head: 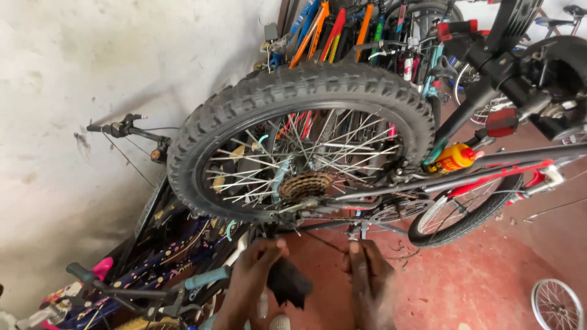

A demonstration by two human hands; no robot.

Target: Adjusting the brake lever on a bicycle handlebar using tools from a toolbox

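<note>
A bicycle rear wheel with a knobby black tyre [293, 91] fills the middle of the head view, with a rusty gear cluster [306, 183] at its hub. My left hand [254, 275] is low in the picture below the wheel and holds a dark rag [288, 284]. Just to its right, my right hand [367, 272] has its fingers closed up at the chain and derailleur area [358, 229]; what it grips is too small to tell. An orange bottle [452, 159] rests on the frame to the right of the wheel.
Many bicycles stand packed behind the wheel [342, 30]. A dark child's bike with teal grips [159, 263] leans at lower left against the white wall [73, 91]. A smaller wheel [465, 211] and a loose rim [556, 305] lie on the red floor.
</note>
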